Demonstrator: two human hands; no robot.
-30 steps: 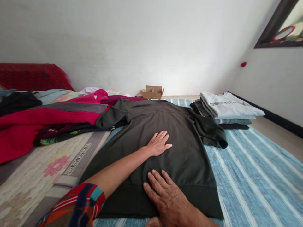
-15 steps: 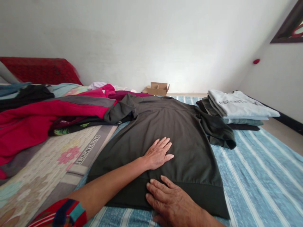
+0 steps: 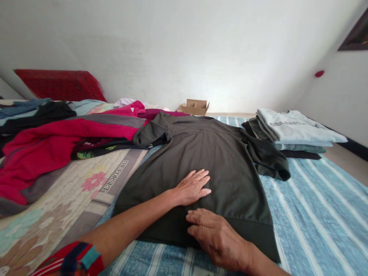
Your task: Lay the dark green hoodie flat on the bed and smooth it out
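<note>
A dark grey-green short-sleeved shirt (image 3: 218,153) lies spread out with its wide hem band nearest me and both sleeves out to the sides. My left hand (image 3: 193,188) rests flat on its lower middle, palm down and fingers stretched. Close in front of it, my right hand (image 3: 220,237) is at the hem with its fingers curled around the cloth. The thumb and the undersides of those fingers are hidden. Light wrinkles run up the shirt's body from the left hand.
A stack of folded clothes with a white printed shirt (image 3: 301,124) on top stands at right. Crimson and grey garments (image 3: 77,132) are heaped at left on a floral cloth (image 3: 51,222). A cardboard box (image 3: 197,107) sits by the wall. Blue striped bedding (image 3: 322,207) lies underneath.
My right hand's fingers have gone from lying spread over the hem to curled on it. The left hand stays flat in place. The view has turned slightly left.
</note>
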